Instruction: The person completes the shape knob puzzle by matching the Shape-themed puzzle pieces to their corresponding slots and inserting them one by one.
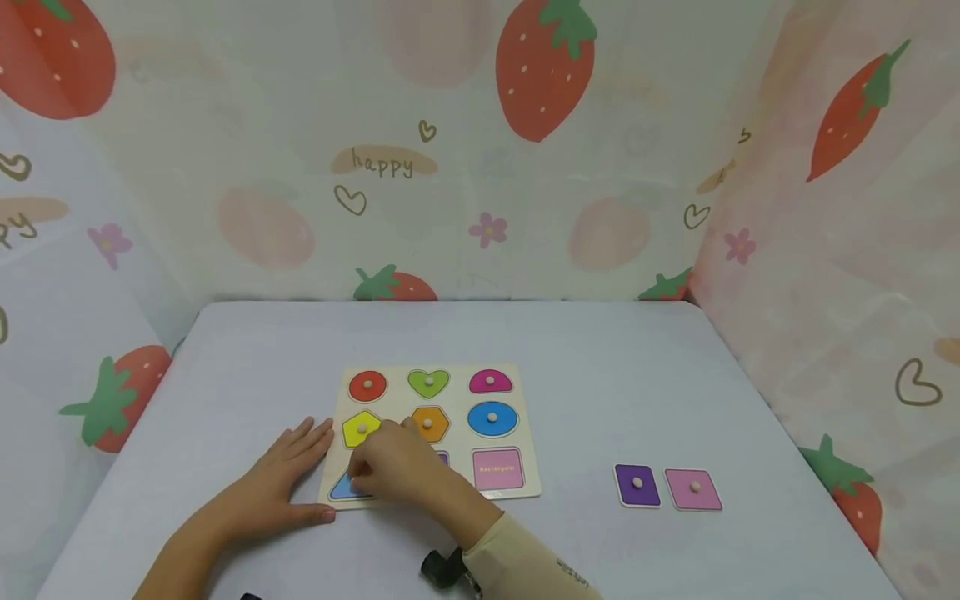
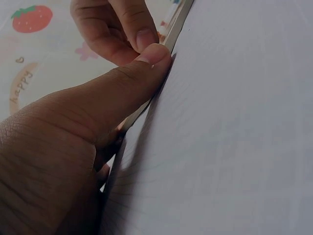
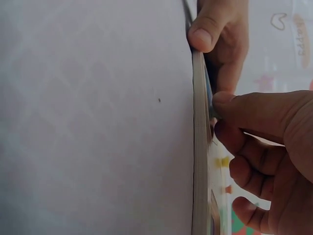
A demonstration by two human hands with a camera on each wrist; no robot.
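A pale wooden peg-puzzle board (image 1: 458,404) lies on the table. My right hand (image 1: 397,467) is over its lower left part, with thumb and index finger (image 3: 227,134) pinching at the blue triangle piece (image 1: 345,489). The hand covers most of that triangle, and its knob is hidden. My left hand (image 1: 273,483) rests at the board's left side with fingers extended. Its thumb (image 2: 146,61) touches the board's near left corner. Red circle (image 1: 357,387), green heart (image 1: 428,392), yellow pentagon (image 1: 352,431) and other knobbed pieces sit in their recesses.
To the right of the board lie a loose purple square piece (image 1: 637,497) and a pink rectangle piece (image 1: 693,502), both with knobs up. The pink rectangular recess (image 1: 498,479) shows printed lettering. A black device (image 1: 441,571) is at my right wrist. Strawberry-patterned cloth (image 1: 465,183) surrounds the white table.
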